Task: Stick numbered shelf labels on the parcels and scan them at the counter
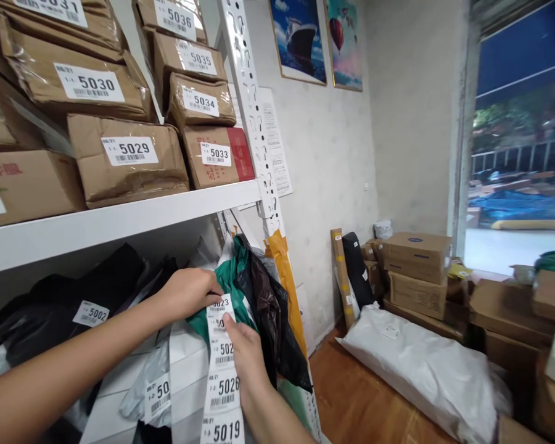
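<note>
A long strip of white number labels (223, 394) with barcodes hangs in front of the lower shelf. My left hand (189, 295) pinches the strip's top end, by the label ending in 23, close to a green plastic bag (234, 271). Lower down, my right hand (250, 361) grips the strip from its right side, thumb lying across the labels. Labels 5026 and 5019 show below that thumb. Behind the strip are white boxes (189, 376) and a dark plastic bag (268, 308). A black parcel bearing a 5002 label (91, 313) lies left of my left hand.
Labelled cardboard boxes (129, 157) fill the white shelf (120, 219) above my hands. A perforated post (254, 111) stands at its right end. On the wooden floor (340, 394) at right lie a large white parcel (420, 364) and stacked cartons (416, 265).
</note>
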The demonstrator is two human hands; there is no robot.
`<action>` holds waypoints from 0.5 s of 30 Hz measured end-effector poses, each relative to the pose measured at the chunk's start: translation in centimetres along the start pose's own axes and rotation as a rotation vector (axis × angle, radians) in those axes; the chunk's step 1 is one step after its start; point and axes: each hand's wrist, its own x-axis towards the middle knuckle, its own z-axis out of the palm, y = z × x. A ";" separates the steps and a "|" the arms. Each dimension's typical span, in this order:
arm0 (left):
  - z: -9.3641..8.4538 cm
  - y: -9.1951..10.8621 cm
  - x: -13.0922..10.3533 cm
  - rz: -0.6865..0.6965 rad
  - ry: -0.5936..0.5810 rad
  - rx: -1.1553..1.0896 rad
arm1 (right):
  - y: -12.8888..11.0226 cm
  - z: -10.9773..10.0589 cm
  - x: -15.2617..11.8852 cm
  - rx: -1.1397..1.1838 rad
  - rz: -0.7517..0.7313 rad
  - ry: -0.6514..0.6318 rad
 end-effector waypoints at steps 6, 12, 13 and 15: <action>-2.4 2.4 0.1 -0.175 -0.074 0.250 | -0.1 -4.8 -1.9 -0.254 -0.237 -0.053; -4.5 5.3 4.9 -0.040 -0.132 0.092 | -2.2 -7.4 -0.3 -0.524 -0.592 -0.056; -4.0 5.4 5.9 -0.066 -0.176 0.054 | -2.0 -7.6 0.0 -0.524 -0.562 -0.107; -2.5 5.2 7.5 -0.157 -0.201 0.036 | -1.3 -8.0 0.3 -0.510 -0.492 -0.191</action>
